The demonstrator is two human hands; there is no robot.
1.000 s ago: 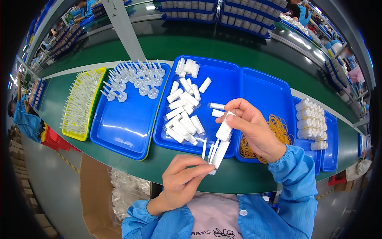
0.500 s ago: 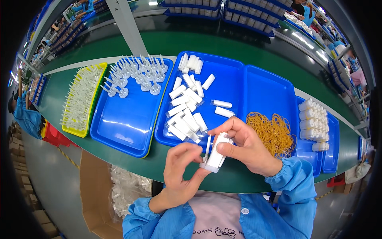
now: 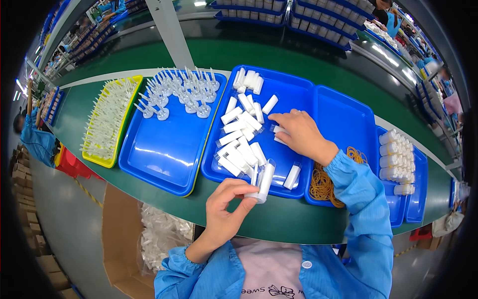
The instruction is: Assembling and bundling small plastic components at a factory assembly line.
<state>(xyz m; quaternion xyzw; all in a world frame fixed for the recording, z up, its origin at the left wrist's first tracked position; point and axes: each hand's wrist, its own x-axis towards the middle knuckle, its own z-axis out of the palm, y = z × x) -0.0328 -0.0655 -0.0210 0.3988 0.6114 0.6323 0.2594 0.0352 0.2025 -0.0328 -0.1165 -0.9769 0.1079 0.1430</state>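
Observation:
In front of my body, my left hand (image 3: 223, 207) pinches a small clear plastic base with a thin upright pin. A white roll in a clear sleeve (image 3: 267, 180) stands upright on that base, beside the pin. My right hand (image 3: 302, 134) reaches into the middle blue tray (image 3: 294, 89). Its index finger and thumb are apart on either side of a lying white roll (image 3: 280, 129), and part of a second roll shows under the thumb. Several similar white rolls (image 3: 239, 124) lie in a loose heap left of that hand, and a single roll (image 3: 292, 177) lies near the tray's front edge.
Clear spiked bases stand in a blue tray (image 3: 154, 164) at left, beside a yellow tray (image 3: 107, 162) of small pins. Rubber bands (image 3: 324, 187) lie under my right forearm. Bundled white rolls (image 3: 397, 162) stand at right. A cardboard box (image 3: 119, 234) sits below the table edge.
My right hand has left the piece held by my left hand and moved up into the middle tray. A single roll now lies near that tray's front edge. The view has shifted slightly.

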